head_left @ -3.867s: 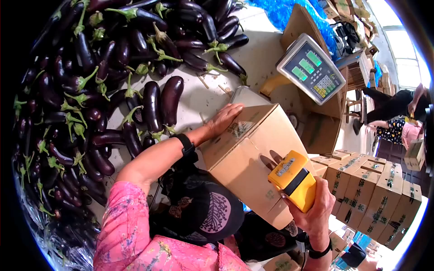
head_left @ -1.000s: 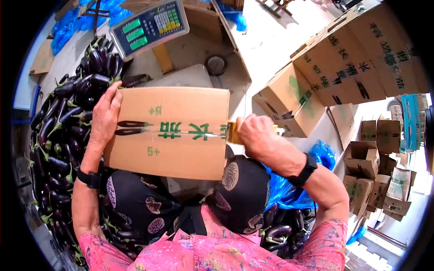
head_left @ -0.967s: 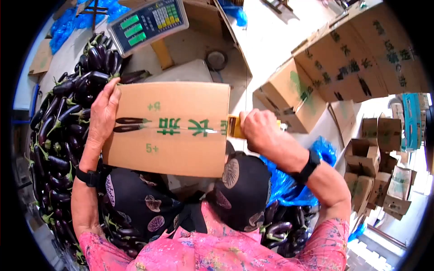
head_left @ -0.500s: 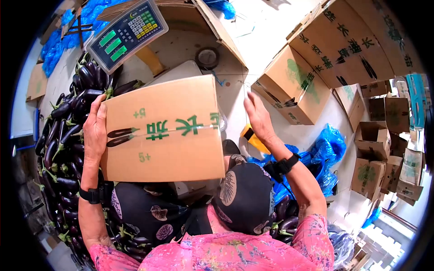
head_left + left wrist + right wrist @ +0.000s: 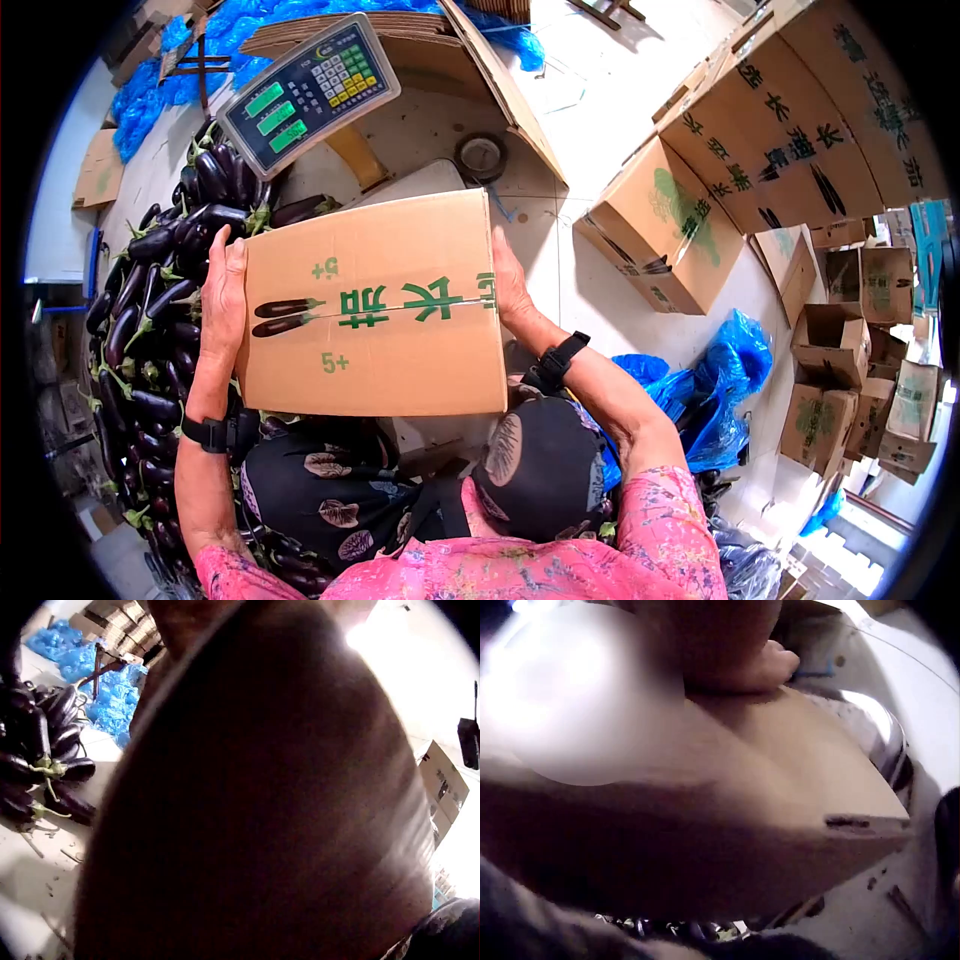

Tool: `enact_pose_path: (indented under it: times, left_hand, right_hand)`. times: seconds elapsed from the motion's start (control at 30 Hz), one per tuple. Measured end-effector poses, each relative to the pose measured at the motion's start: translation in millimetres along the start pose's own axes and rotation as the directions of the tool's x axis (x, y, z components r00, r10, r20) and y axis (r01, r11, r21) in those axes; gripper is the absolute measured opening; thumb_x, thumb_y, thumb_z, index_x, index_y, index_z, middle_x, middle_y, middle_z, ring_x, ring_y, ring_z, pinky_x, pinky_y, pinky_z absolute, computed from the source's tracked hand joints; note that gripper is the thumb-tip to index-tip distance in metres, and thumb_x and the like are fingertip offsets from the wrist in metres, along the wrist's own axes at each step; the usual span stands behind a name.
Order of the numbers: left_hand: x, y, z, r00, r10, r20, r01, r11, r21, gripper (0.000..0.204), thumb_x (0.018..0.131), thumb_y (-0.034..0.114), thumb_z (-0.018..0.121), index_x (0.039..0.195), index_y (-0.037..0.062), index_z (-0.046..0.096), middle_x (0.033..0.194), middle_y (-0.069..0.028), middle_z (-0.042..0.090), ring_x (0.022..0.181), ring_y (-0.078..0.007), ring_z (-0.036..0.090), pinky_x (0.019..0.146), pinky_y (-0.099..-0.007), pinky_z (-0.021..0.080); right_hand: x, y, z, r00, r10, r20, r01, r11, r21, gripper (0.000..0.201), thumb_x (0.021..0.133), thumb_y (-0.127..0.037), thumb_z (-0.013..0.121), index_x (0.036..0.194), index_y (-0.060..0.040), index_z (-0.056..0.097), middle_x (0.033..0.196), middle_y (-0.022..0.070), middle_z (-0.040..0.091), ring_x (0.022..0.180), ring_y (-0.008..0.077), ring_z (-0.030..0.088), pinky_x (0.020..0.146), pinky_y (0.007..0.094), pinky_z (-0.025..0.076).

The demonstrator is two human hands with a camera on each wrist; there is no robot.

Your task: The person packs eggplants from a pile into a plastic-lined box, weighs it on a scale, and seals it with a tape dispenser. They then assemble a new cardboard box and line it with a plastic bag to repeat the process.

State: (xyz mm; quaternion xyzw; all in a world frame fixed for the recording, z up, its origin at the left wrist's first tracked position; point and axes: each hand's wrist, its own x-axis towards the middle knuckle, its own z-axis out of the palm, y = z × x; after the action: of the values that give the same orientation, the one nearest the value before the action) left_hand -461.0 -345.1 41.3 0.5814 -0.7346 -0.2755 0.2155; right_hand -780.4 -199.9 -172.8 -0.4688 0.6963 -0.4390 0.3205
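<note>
A cardboard box [image 5: 380, 350], printed with green characters and two eggplants, is upheld in front of the person, a strip of clear tape along its top. My left hand [image 5: 222, 305] lies along its left end, fingers extended toward the far edge. At the opposite end my right hand [image 5: 508, 275] presses the box's side with fingers fairly straight. In the right wrist view, the right hand [image 5: 727, 645] rests against the box [image 5: 810, 765]; its palm is hidden. A dark, close hand or wrist fills most of the left wrist view.
A heap of eggplants [image 5: 150, 330] lies at the left. A digital scale display [image 5: 310, 95] stands beyond the box, its pale platform [image 5: 415, 183] partly covered. Stacked printed cartons [image 5: 770, 140] stand at the right, blue plastic [image 5: 725, 390] nearer, and open boxes [image 5: 830, 345] farther right.
The right hand gripped a yellow tape dispenser at the box's right end, then let it go; it lay below that hand. Now the right hand is on the box, and the dispenser is out of sight.
</note>
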Motion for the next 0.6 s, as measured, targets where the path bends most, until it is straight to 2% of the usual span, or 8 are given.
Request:
enact_pose_path:
  times: [0.1,0.13,0.23,0.27,0.4,0.43,0.5,0.6]
  left_hand:
    - [15,-34,-9,1.0,-0.017,0.024,0.019,0.996,-0.09,0.058,0.104,0.049,0.039,0.137,0.0011,0.049,0.122,-0.0141,0.062,0.113,-0.0226,0.058,0.099,-0.0327,0.043]
    - [17,-44,-16,0.998,-0.026,0.054,0.034,0.988,-0.148,0.057,0.105,0.048,0.039,0.134,0.0012,0.051,0.12,-0.0122,0.062,0.11,-0.0208,0.058,0.098,-0.0318,0.043]
    - [10,-62,-38,0.946,-0.269,0.183,0.325,0.801,-0.502,0.053,0.106,0.048,0.038,0.127,0.0027,0.057,0.11,-0.0049,0.064,0.099,-0.0141,0.059,0.091,-0.0299,0.048]
    - [7,-83,-47,0.937,-0.24,0.254,0.345,0.754,-0.559,0.057,0.105,0.05,0.037,0.132,0.003,0.055,0.117,-0.0064,0.063,0.103,-0.0158,0.061,0.091,-0.0307,0.051]
    - [-30,-75,-66,0.92,-0.275,0.281,0.388,0.526,-0.757,0.058,0.105,0.049,0.038,0.137,0.003,0.052,0.118,-0.0054,0.063,0.102,-0.0138,0.061,0.092,-0.0319,0.051]
    - [-26,-117,-76,0.934,-0.184,0.308,0.356,0.58,-0.733,0.059,0.105,0.049,0.04,0.142,0.0044,0.048,0.127,-0.0053,0.06,0.109,-0.0149,0.06,0.094,-0.0315,0.05]
    - [-40,-91,-89,0.943,-0.196,0.268,0.328,0.679,-0.657,0.058,0.104,0.048,0.042,0.142,0.0043,0.047,0.13,-0.0055,0.059,0.111,-0.0161,0.058,0.096,-0.0322,0.049]
    - [-26,-113,-103,0.925,0.121,0.362,0.08,0.866,-0.494,0.06,0.103,0.047,0.044,0.144,0.0027,0.045,0.134,-0.0087,0.057,0.117,-0.0201,0.057,0.099,-0.0346,0.046]
  right_hand:
    - [-3,12,16,0.923,0.386,0.01,-0.348,0.822,0.45,0.068,0.102,-0.056,0.033,0.132,0.0029,0.05,0.121,0.023,0.063,0.112,0.0366,0.06,0.097,0.0421,0.046]
    - [-5,-10,6,0.886,0.463,-0.022,-0.418,0.819,0.392,0.069,0.099,-0.059,0.043,0.133,0.0013,0.054,0.123,0.0174,0.065,0.113,0.0286,0.062,0.096,0.0386,0.048]
    - [2,-40,-11,0.803,0.343,0.488,-0.594,0.392,0.702,0.064,0.096,-0.056,0.054,0.131,-0.0022,0.059,0.124,0.0136,0.066,0.113,0.0224,0.062,0.097,0.0354,0.048]
    - [7,-50,-15,0.763,0.38,0.522,-0.642,0.356,0.679,0.057,0.094,-0.051,0.062,0.127,-0.0047,0.062,0.123,0.0114,0.066,0.112,0.0207,0.062,0.097,0.0344,0.049]
    - [24,-103,-63,0.802,0.126,0.584,-0.569,0.461,0.681,0.045,0.092,-0.034,0.07,0.122,-0.0018,0.062,0.116,0.0112,0.068,0.107,0.0208,0.063,0.094,0.0362,0.051]
    - [24,-135,-84,0.834,0.078,0.546,-0.5,0.525,0.689,0.042,0.092,-0.031,0.07,0.121,-0.0018,0.062,0.114,0.0098,0.068,0.103,0.0195,0.065,0.093,0.0357,0.051]
    - [14,-207,-118,0.886,0.038,0.462,-0.375,0.644,0.667,0.033,0.095,-0.021,0.065,0.121,-0.0011,0.061,0.113,0.008,0.069,0.101,0.0152,0.066,0.092,0.0312,0.053]
    - [-12,-293,-149,0.873,-0.15,0.464,-0.174,0.793,0.584,0.03,0.096,-0.015,0.063,0.121,0.0009,0.062,0.11,0.0089,0.07,0.098,0.0148,0.068,0.088,0.0297,0.055]
